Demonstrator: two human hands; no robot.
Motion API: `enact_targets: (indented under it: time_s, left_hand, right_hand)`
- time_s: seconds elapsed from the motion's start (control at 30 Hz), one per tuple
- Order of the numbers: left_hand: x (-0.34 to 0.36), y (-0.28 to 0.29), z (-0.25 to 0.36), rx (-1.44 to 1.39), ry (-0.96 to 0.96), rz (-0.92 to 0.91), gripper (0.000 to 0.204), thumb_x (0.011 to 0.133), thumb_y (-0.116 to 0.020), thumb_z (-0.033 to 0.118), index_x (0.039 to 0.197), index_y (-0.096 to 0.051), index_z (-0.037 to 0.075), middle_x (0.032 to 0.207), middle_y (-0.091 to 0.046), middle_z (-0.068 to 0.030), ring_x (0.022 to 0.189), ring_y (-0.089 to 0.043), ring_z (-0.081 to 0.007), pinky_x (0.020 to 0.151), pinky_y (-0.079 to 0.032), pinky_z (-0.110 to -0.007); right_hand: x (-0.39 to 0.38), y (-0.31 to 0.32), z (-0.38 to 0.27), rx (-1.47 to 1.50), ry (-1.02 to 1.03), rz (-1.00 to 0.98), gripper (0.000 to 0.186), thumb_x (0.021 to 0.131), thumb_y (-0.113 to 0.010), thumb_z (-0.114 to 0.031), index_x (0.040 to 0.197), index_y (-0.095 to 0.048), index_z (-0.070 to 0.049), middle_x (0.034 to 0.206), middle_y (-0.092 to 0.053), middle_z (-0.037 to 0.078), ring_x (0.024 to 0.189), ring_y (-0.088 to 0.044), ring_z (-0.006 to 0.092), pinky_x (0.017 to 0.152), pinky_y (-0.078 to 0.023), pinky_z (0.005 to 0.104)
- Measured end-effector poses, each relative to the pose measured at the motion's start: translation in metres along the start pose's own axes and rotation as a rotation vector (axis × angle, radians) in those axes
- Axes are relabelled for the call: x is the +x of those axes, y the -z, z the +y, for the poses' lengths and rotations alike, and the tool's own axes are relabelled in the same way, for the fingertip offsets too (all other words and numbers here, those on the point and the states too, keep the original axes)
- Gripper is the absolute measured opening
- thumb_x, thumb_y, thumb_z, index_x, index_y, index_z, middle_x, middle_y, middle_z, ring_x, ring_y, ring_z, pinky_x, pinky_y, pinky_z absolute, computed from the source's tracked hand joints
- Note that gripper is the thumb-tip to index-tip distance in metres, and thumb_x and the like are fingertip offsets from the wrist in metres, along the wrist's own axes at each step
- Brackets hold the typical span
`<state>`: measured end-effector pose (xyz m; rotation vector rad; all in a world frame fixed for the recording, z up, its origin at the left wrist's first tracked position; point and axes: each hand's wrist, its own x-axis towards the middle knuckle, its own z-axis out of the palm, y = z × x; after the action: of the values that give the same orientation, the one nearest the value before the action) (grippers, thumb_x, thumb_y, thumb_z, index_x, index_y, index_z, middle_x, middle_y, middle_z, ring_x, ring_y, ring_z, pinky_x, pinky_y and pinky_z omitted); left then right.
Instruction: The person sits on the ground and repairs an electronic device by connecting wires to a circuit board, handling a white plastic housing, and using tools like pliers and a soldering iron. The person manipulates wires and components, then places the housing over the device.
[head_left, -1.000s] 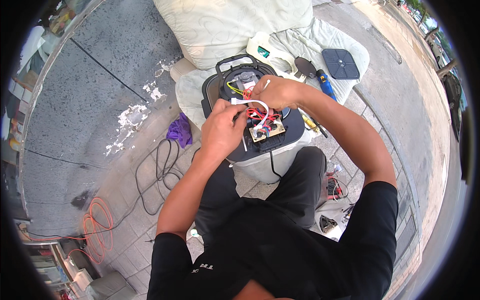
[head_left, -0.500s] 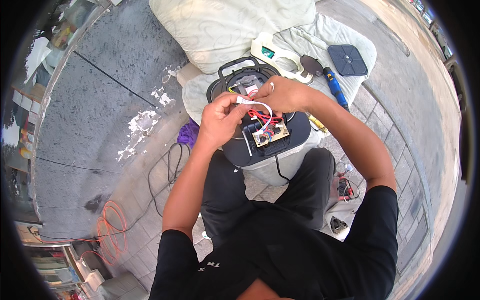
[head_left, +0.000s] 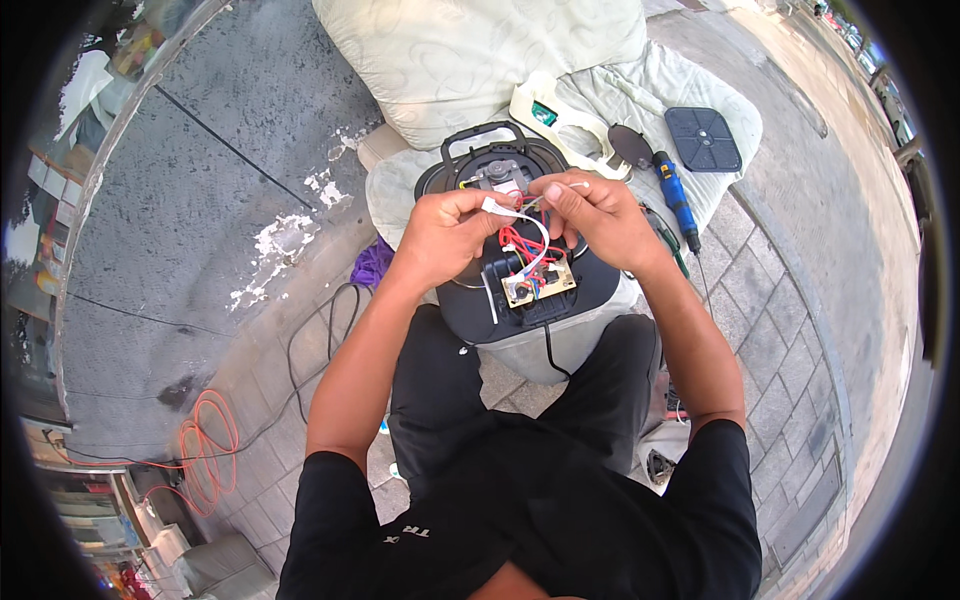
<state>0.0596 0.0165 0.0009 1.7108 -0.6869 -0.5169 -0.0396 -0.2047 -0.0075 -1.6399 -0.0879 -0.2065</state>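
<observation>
My left hand (head_left: 447,231) pinches the white connector end of a flat white cable (head_left: 542,228). My right hand (head_left: 600,218), fingers curled, grips a thin pale wire (head_left: 536,200) beside it. Both hands are over a black appliance housing (head_left: 592,285) with a raised handle and a grey mechanical part (head_left: 501,173) near its back. A tan circuit board (head_left: 558,278) with red, blue and white wires lies in the housing below my hands. Some wiring and my right fingertips are partly hidden.
Pale cushions (head_left: 470,55) lie behind, with a cream plastic frame (head_left: 530,98), a black square plate (head_left: 703,135) and a blue power tool (head_left: 675,195). A purple cloth (head_left: 372,262), an orange coiled cord (head_left: 207,450) and black cables lie on the left; other small items sit by my right leg.
My right hand has shifted slightly right and turned, showing its thumb, and the right forearm has swung inward. My left hand stays at the white connector. The view has shifted slightly.
</observation>
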Motion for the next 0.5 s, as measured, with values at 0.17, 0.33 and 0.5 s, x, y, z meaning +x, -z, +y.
enact_targets:
  time_s: [0.17, 0.33, 0.5]
  left_hand:
    - [-0.001, -0.002, -0.001, -0.02, -0.054, -0.032, 0.024, 0.104, -0.066, 0.01, 0.124, -0.075, 0.003, 0.091, -0.072, 0.0008, 0.069, -0.057, -0.004, 0.062, -0.049, -0.021]
    - [-0.005, -0.006, 0.005, -0.091, 0.015, -0.004, 0.023, 0.104, -0.064, 0.008, 0.123, -0.074, 0.0, 0.088, -0.07, 0.0017, 0.068, -0.056, -0.0036, 0.063, -0.049, -0.02]
    - [-0.007, -0.008, 0.005, -0.171, 0.063, -0.004, 0.024, 0.105, -0.066, 0.011, 0.124, -0.073, -0.001, 0.089, -0.07, 0.0011, 0.067, -0.055, -0.0038, 0.061, -0.047, -0.02]
  right_hand:
    - [0.001, -0.005, -0.002, -0.017, 0.086, 0.079, 0.033, 0.109, -0.06, -0.023, 0.126, -0.07, 0.004, 0.099, -0.069, 0.007, 0.072, -0.066, 0.0091, 0.064, -0.056, 0.0254]
    - [0.001, -0.015, -0.003, 0.07, 0.086, 0.187, 0.034, 0.109, -0.058, -0.019, 0.131, -0.066, 0.006, 0.103, -0.073, 0.008, 0.083, -0.069, 0.0105, 0.074, -0.058, 0.0261]
    - [0.001, -0.013, 0.012, 0.015, 0.229, 0.059, 0.036, 0.11, -0.056, -0.017, 0.137, -0.061, 0.007, 0.109, -0.074, 0.009, 0.092, -0.07, 0.0137, 0.084, -0.058, 0.0276]
